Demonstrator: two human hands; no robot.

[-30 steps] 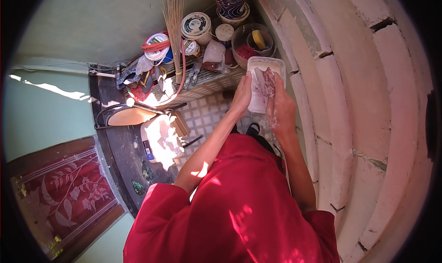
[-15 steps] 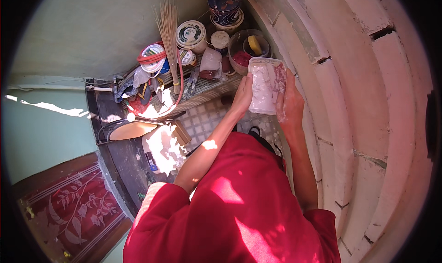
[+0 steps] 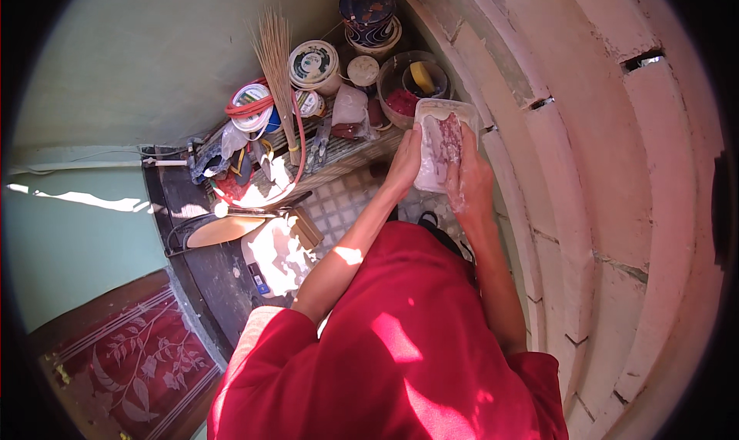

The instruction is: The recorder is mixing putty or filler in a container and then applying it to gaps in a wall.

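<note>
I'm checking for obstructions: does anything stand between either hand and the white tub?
Nothing visible blocks either hand. The left hand is right against the left side of the white tub; the right hand reaches over its right side. A reddish, white-smeared piece shows beside the right fingers, over the tub's inside.

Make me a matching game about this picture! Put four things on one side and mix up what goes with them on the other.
Column 1
1. Left hand
2. Right hand
3. Stick broom
4. Shirt

Column 2
A. Tan, with its loose ends pointing up
B. Gripping the left side of the white tub
C. Red, with bright patches of sunlight
D. Smeared with white stuff

Right pairs: 1-B, 2-D, 3-A, 4-C
</note>
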